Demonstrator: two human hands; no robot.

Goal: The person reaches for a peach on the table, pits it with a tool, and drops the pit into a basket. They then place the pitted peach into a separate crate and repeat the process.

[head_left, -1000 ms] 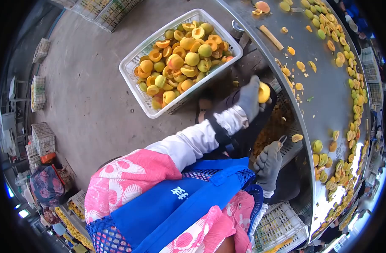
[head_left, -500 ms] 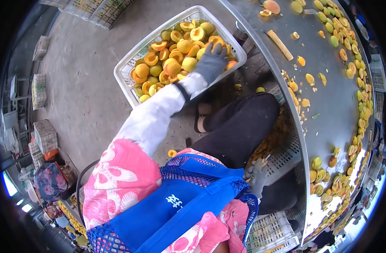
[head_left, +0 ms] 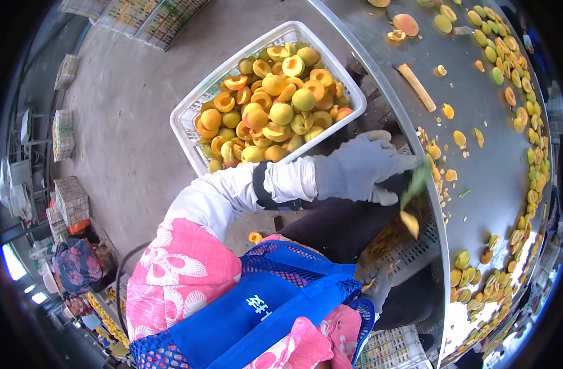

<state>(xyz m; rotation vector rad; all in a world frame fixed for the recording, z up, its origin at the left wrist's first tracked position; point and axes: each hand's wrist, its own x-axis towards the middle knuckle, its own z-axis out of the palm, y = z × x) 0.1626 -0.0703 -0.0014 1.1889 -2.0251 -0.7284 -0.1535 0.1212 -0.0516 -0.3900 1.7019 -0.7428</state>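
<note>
My left hand (head_left: 364, 167), in a grey glove, reaches over my dark-trousered leg toward the metal table's edge. Its fingers are spread. Just beyond the fingertips, a blurred green leaf (head_left: 418, 183) and an orange piece of fruit (head_left: 410, 224) are in the air, apart from the hand. My right hand (head_left: 378, 288), also gloved, is low by my lap with its fingers curled; what they grip is mostly hidden. Behind the left forearm stands a white plastic crate (head_left: 184, 130) heaped with halved and whole apricots (head_left: 275, 114).
The metal table (head_left: 444, 132) carries apricot halves along its far side, scraps near its edge and a wooden stick (head_left: 416, 87). Under the edge sits a perforated crate (head_left: 410, 253) with fruit scraps. Stacked crates (head_left: 149, 21) stand on the floor at upper left.
My left hand has left the apricots in the crate and swung right toward the table edge. A leaf and a fruit piece now show in the air beside it. The right hand stays low.
</note>
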